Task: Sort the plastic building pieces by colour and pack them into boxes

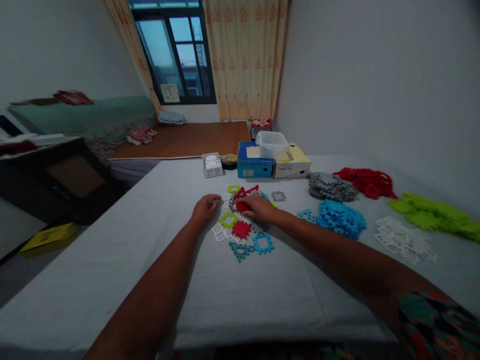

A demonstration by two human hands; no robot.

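Note:
A mixed heap of toothed plastic building pieces lies on the white-covered table in front of me. My left hand (205,210) rests at the heap's left edge with its fingers curled and thumb and forefinger pinched; whatever may be between them is too small to make out. Over the heap, my right hand (261,208) has thumb and fingers around a red toothed piece (242,206), partly hidden by the fingers. Nearer me lie another red piece (241,230), a lime-green square frame (228,220), a blue square frame (263,243), a teal triangle (240,251) and white pieces (219,232).
Sorted piles of grey (330,187), red (365,182), blue (342,219), white (404,239) and lime-green pieces (437,214) lie at the right. Behind stand a blue box (255,167), a pale yellow box (292,165), a clear tub (272,145) and a small white box (212,165).

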